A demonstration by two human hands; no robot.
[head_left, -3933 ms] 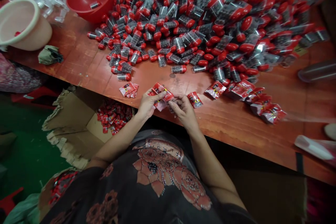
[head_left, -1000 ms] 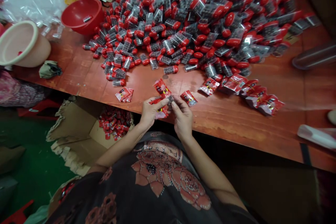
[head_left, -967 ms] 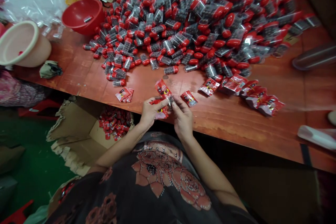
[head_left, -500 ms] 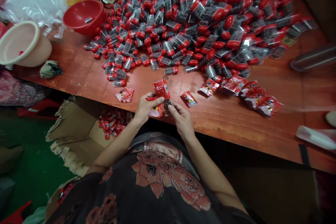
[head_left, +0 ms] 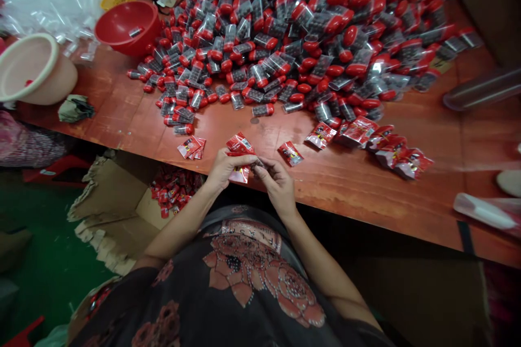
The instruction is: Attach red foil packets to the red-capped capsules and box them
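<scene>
Some red packets (head_left: 239, 174) are held in the grip of the left hand (head_left: 221, 169); the right hand (head_left: 280, 182) pinches a small dark item (head_left: 258, 162).

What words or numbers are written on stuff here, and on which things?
No whole word or number is readable.
Barcoded red packet in the left hand: print too small.
Red packets lying on the table: print too blurred.
Dark flowered shirt: letters on the chest patch, too unclear to spell.
</scene>
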